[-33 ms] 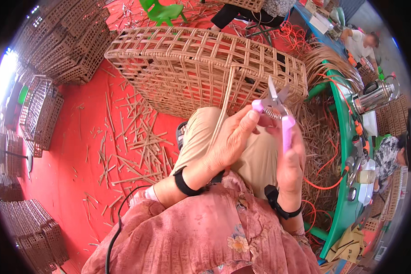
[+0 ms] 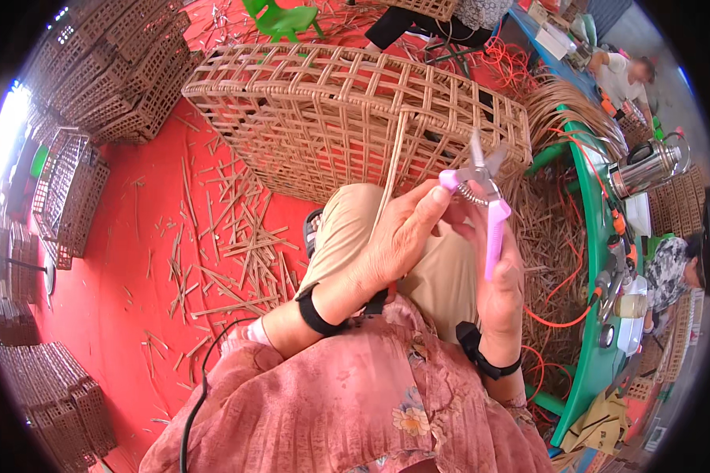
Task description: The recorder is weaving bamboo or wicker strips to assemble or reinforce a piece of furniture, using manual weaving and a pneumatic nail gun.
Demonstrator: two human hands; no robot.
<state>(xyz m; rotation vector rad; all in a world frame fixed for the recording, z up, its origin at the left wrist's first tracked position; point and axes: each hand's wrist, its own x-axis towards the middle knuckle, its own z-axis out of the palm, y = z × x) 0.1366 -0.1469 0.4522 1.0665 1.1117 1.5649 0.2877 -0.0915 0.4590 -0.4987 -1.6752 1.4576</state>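
Note:
My left hand [image 2: 409, 235] pinches one pink handle of the pruning shears [image 2: 480, 175] between thumb and fingers. The other pink handle lies against my right hand [image 2: 503, 296], whose fingers curl behind it, partly hidden. The blades point up and stand apart, with a coil spring between the handles. Just beyond the shears, a large woven rattan basket [image 2: 323, 130] rests on its side in front of my knees. From its edge a loose pale strand [image 2: 394, 162] hangs down toward my left hand.
Cut rattan pieces [image 2: 252, 260] litter the red floor at left. Stacked baskets [image 2: 106, 71] rise at far left. A green table [image 2: 588, 347] on the right bears tools and a metal flask [image 2: 647, 169]; an orange cord [image 2: 564, 323] loops beside it. Other people sit farther off.
The shears and my left hand have shifted slightly to the right. Both hands keep hold of the handles, and the blades remain apart.

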